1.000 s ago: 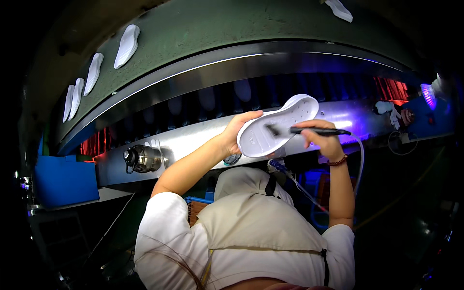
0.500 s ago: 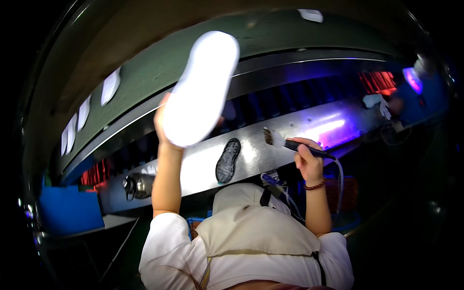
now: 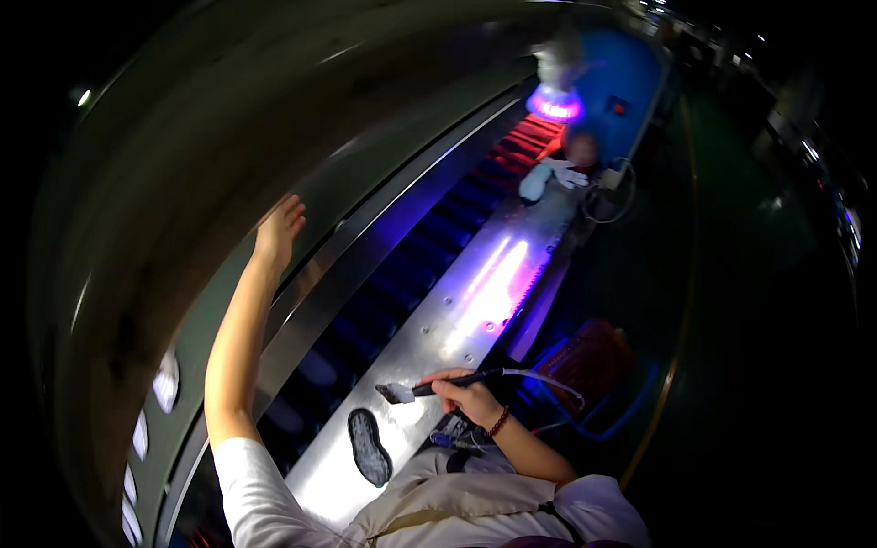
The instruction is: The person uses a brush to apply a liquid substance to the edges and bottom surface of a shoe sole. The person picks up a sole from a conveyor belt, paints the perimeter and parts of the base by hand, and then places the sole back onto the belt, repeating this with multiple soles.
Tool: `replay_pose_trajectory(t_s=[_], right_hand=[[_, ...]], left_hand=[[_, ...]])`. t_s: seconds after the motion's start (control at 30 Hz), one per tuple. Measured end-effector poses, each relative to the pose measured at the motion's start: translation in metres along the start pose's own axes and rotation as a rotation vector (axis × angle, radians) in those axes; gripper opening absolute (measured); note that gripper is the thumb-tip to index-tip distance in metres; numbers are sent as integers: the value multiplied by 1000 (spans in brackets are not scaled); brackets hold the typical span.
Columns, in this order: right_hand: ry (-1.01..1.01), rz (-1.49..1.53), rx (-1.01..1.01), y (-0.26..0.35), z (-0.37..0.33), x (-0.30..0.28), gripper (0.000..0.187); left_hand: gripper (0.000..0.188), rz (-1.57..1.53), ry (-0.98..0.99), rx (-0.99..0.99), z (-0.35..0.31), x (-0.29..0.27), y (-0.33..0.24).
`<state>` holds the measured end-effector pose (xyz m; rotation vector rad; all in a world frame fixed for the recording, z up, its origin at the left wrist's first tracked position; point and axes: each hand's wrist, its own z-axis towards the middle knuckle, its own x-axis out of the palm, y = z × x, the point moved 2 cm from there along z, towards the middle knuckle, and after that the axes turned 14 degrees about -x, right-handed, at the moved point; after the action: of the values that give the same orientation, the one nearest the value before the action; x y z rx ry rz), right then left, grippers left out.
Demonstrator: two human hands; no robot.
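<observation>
My right hand is closed round the black handle of a brush, low over the metal ledge. A thin pale tube runs from the handle's rear end. Just left of the bristles, a dark shoe sole with a greyish inner face lies flat on the ledge. My left arm stretches far forward, its left hand over the green belt with fingers extended. A dark curved edge covers part of that hand, and no sole shows in it.
Several white soles lie along the belt at lower left. Dark rollers run between belt rail and ledge. Up the ledge are white gloves, a glowing purple lamp and a blue machine panel. A reddish basket stands right.
My left hand has reached forward over the belt, and the white sole it held is out of sight. The view has swung right. My right hand still grips the brush.
</observation>
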<state>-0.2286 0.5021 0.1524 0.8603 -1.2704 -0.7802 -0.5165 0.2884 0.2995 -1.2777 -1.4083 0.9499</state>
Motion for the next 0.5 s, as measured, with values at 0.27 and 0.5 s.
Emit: replay_pose_trajectory(t_s=[0.27,0.5], right_hand=[[-355,-112,-81,24,-46,-39,23],[-436,-25,-49,23,-58,-46,22]], left_hand=[[56,1327,-309,851,142,123,-31],[31,1754,-356,774,169,84,-9]])
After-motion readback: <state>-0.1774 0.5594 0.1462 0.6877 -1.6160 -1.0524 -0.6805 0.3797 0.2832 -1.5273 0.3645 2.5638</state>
